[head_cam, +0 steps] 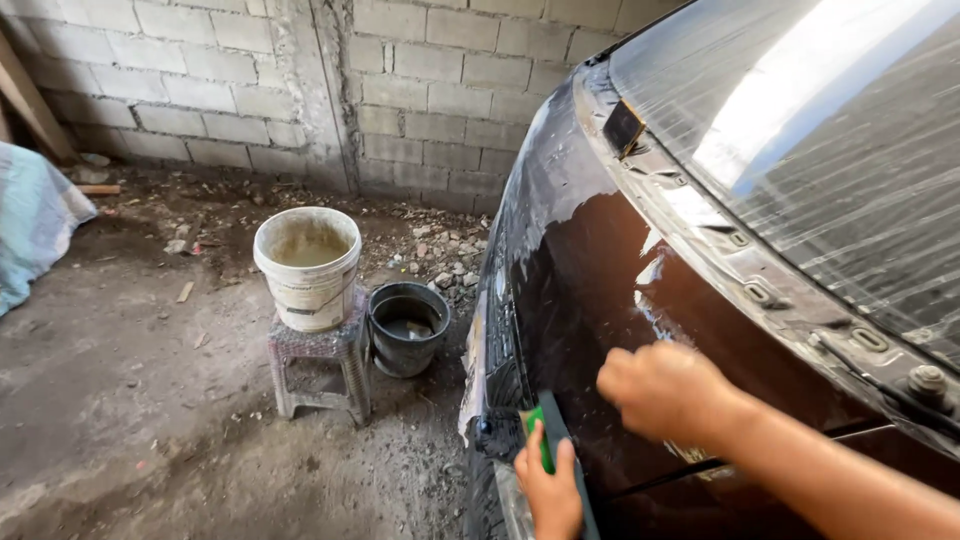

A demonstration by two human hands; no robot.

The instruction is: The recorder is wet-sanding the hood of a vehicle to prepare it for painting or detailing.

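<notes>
A dark, wet car hood (600, 290) fills the right half of the head view, with the windscreen (830, 170) above it. My left hand (548, 490) is at the bottom edge by the hood's front corner, gripping a green and dark flat block (545, 440) held against the panel. My right hand (665, 390) rests on the hood just to the right of it, fingers curled into a fist with knuckles up. Whatever lies under that fist is hidden.
A white bucket (308, 262) of murky water stands on a small woven stool (320, 365). A black bucket (407, 327) sits on the dirt floor beside it. Behind are a block wall (420, 90), rubble, a pale cloth (30, 220), and a small dark pad (623, 128) by the windscreen.
</notes>
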